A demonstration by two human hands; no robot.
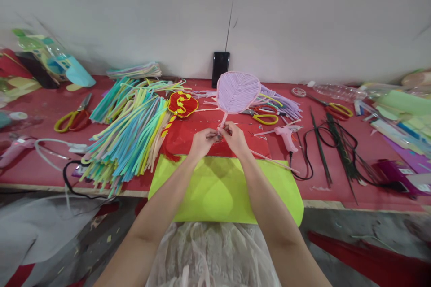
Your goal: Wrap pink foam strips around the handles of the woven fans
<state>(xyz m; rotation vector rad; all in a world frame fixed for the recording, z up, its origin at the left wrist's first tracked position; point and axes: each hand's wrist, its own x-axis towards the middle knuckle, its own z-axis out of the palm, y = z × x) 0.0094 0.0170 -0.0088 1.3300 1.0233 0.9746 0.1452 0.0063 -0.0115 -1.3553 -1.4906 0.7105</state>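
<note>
A fan (238, 92) of lilac pipe cleaners with a pink edge stands upright above the table, its pink handle pointing down. My left hand (204, 140) pinches the lower end of that handle. Close against it, my right hand (235, 136) is closed on the same handle end, fingertips together. A pink pipe cleaner (272, 160) trails to the right from near my right hand; whether it joins the handle is hidden. Beneath both hands lie a red board (182, 136) and a yellow-green sheet (218, 193) hanging over the table's front edge.
Left of my hands lie bundled pastel pipe cleaners (124, 130), a red-and-yellow fan (182, 104) and scissors (74, 114). To the right are a pink glue gun (286, 138) with a black cord, scissors (266, 118) and dark green stems (340, 148). A phone (220, 68) leans on the wall.
</note>
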